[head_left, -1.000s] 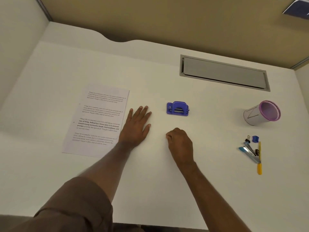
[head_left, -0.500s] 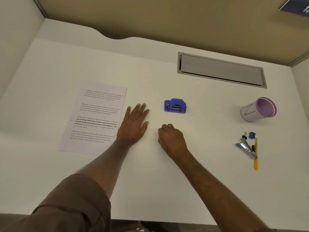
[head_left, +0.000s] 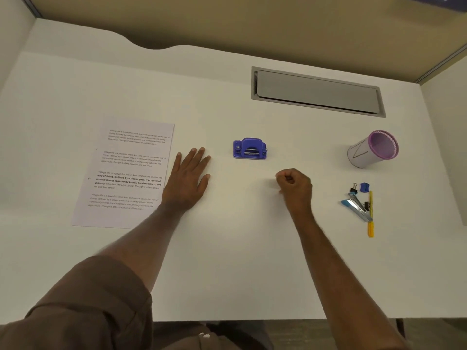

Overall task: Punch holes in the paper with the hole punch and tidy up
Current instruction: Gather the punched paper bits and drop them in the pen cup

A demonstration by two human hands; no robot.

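Purple plastic marks your hole punch [head_left: 249, 149], a squat two-hole model with a domed lever and a metal strip across its front, standing upright on the white desk [head_left: 227, 248] near the centre of your head view. Your printed sheet of paper [head_left: 126, 173] lies flat at about nine o'clock from the punch, well apart from it, covered with four blocks of text, one partly in bold.

Your left hand [head_left: 188, 180] is spread flat, palm down on the desk with fingers extended and holding nothing; it lies between paper and punch, its outer edge just at the sheet's right margin. Your right hand [head_left: 294, 189] is curled into a loose fist with nothing visible inside, at roughly five o'clock from the punch and clear of it.

Out at three o'clock, a white cup with a pink rim [head_left: 372, 149] lies tipped, and below it sit a stapler [head_left: 356, 208], binder clips [head_left: 353, 188] and a yellow pen [head_left: 370, 215].

Compared with half a second ago, your right fist has drifted rightward, away from your left hand, which has stayed put beside the paper.
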